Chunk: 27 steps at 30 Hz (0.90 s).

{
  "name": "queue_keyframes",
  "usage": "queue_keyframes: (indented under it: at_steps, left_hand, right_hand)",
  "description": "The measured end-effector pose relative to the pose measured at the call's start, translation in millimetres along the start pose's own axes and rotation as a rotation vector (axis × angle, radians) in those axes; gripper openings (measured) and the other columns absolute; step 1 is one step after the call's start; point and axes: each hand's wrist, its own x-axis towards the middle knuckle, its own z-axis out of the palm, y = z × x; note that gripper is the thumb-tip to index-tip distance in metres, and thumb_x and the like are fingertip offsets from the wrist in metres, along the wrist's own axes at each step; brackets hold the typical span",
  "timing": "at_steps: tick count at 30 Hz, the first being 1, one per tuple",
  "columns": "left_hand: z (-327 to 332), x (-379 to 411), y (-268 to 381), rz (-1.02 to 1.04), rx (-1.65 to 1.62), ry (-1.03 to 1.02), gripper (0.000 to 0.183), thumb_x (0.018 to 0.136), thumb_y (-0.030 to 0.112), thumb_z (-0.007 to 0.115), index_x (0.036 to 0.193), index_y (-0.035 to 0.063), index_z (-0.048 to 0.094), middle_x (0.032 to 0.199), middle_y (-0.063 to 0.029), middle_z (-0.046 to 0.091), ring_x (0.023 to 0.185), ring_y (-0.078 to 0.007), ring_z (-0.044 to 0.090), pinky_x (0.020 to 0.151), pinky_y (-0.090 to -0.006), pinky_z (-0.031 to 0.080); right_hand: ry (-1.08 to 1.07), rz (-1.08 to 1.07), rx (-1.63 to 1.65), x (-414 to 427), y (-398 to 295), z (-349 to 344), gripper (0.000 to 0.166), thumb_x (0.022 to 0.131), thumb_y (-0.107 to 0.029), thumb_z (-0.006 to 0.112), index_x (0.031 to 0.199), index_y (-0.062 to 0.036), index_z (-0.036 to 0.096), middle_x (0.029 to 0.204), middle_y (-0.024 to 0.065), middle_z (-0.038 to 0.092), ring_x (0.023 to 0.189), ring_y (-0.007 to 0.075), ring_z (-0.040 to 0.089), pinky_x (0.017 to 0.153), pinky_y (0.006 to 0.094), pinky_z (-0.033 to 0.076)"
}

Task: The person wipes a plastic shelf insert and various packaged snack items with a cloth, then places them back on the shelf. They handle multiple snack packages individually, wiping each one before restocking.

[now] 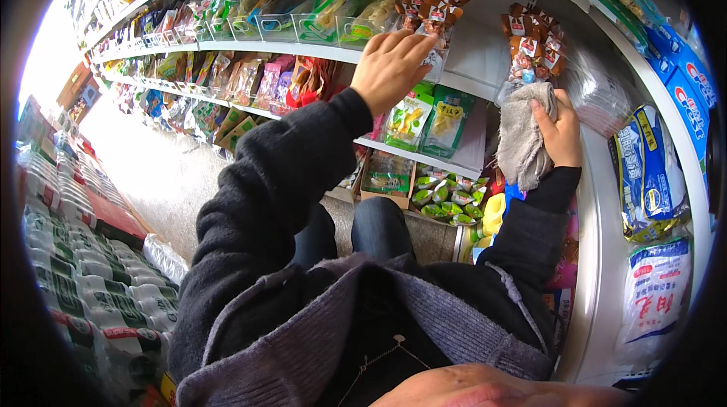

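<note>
My left hand reaches to the upper shelf with its fingers stretched out. They lie over the front of a clear plastic bin of brown snack packets; whether they press on it, I cannot tell. A crumpled grey-beige cloth hangs from my right hand, the thumb on its near side. Just beyond the cloth stands a second group of brown snack packets, its lower part hidden by the cloth. White shelf surface shows between the two groups.
Clear bins of bagged snacks line the upper shelf leftward. Below are green snack bags and a carton. Blue packages and stacked clear plastic sit on the right shelf. Wrapped bottles are stacked at left beside the floor aisle.
</note>
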Motion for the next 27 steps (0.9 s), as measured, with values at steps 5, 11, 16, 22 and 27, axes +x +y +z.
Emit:
queue_keyframes:
  at_steps: [5, 11, 16, 22, 27]
  left_hand:
    - [21, 16, -20, 0.051, 0.247, -0.005, 0.032, 0.083, 0.022, 0.053, 0.114, 0.0187, 0.054, 0.081, 0.0007, 0.054, 0.081, -0.0170, 0.053, 0.074, -0.0317, 0.038]
    - [25, 18, -30, -0.075, 0.180, 0.108, 0.036, 0.081, 0.022, 0.056, 0.116, 0.0172, 0.053, 0.101, -0.0047, 0.055, 0.098, -0.0208, 0.051, 0.083, -0.0364, 0.038]
    - [14, -31, 38, -0.300, -0.585, 0.078, 0.048, 0.085, 0.030, 0.056, 0.128, 0.0129, 0.043, 0.127, -0.0139, 0.043, 0.115, -0.0283, 0.044, 0.094, -0.0433, 0.035]
    - [-6, -42, 85, -1.026, -1.865, -0.692, 0.076, 0.084, 0.066, 0.034, 0.139, 0.0161, 0.022, 0.140, -0.0123, 0.027, 0.122, -0.0351, 0.035, 0.091, -0.0583, 0.034]
    - [7, -52, 77, -1.064, -2.181, -0.438, 0.082, 0.085, 0.050, 0.051, 0.141, 0.0087, 0.008, 0.135, -0.0114, 0.032, 0.115, -0.0246, 0.043, 0.089, -0.0419, 0.041]
  right_hand:
    - [0.091, -0.004, -0.006, 0, -2, 9, 0.022, 0.083, -0.019, 0.060, 0.079, 0.0023, 0.056, 0.076, 0.0095, 0.052, 0.068, 0.0249, 0.055, 0.063, 0.0322, 0.042]
    - [0.070, -0.010, -0.005, 2, 0, 8, 0.023, 0.082, -0.021, 0.060, 0.079, 0.0019, 0.055, 0.075, 0.0095, 0.051, 0.067, 0.0249, 0.054, 0.063, 0.0318, 0.042]
    - [0.151, -0.026, 0.006, -2, -1, 16, 0.022, 0.082, -0.020, 0.060, 0.077, 0.0008, 0.054, 0.072, 0.0105, 0.051, 0.067, 0.0254, 0.055, 0.061, 0.0325, 0.041]
    - [0.178, -0.135, -0.073, -35, -71, 36, 0.019, 0.078, -0.019, 0.064, 0.080, -0.0016, 0.055, 0.075, 0.0101, 0.052, 0.064, 0.0267, 0.056, 0.056, 0.0315, 0.043]
    - [0.032, -0.183, -0.120, -69, -118, 56, 0.024, 0.072, -0.024, 0.067, 0.081, -0.0042, 0.057, 0.081, 0.0087, 0.054, 0.065, 0.0291, 0.058, 0.053, 0.0356, 0.045]
